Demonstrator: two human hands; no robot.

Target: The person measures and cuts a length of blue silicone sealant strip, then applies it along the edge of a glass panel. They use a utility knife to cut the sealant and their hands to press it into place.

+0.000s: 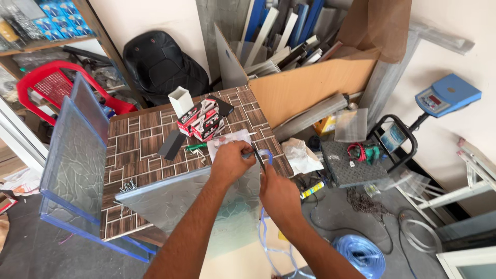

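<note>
My left hand [231, 161] and my right hand [278, 194] meet over the far corner of a textured glass pane [170, 199] that lies on a brown tile-patterned table [135, 137]. Both hands pinch a thin blue plastic strip [265, 155] at the pane's edge; the strip loops down below my right hand [268, 232]. A dark slim tool sticks up between the hands; which hand holds it I cannot tell. A white sheet of paper [227, 139] lies just beyond the left hand.
Red-and-white small boxes [201, 123], a white square tube piece [182, 101] and a dark flat bar [170, 144] lie on the table. Framed glass panels [75, 155] lean at the left. A blue strip coil [361, 256] and a platform scale [356, 163] sit on the floor at right.
</note>
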